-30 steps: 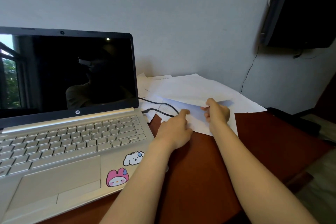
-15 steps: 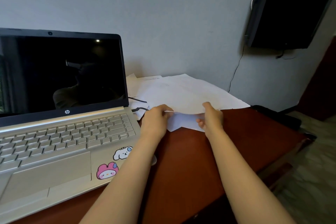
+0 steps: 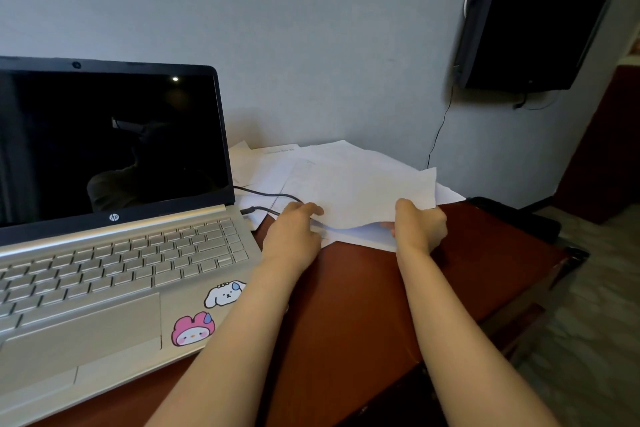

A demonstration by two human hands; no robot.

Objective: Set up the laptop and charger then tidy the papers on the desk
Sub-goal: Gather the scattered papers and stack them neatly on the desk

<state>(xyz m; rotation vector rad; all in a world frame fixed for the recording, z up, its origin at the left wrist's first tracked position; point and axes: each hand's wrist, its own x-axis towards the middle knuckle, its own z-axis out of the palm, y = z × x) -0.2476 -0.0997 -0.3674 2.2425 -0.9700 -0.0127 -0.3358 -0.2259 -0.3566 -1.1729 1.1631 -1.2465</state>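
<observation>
The reddish-brown wooden desk (image 3: 363,305) carries an open silver laptop (image 3: 114,253) with a dark screen along its left side. A loose spread of white paper sheets (image 3: 346,184) lies at the far right corner, against the wall. The left hand (image 3: 294,236) pinches the near edge of the sheets. The right hand (image 3: 420,227) grips the lifted top sheet, thumb above and fingers underneath. A thin black charger cable (image 3: 270,196) runs from the laptop's right side across the lower sheets toward the left hand.

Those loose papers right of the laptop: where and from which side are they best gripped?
Likely the near edge of the papers, from the front of the desk, as the left hand and right hand do: it lifts off the desk, and the cable crosses their left.
</observation>
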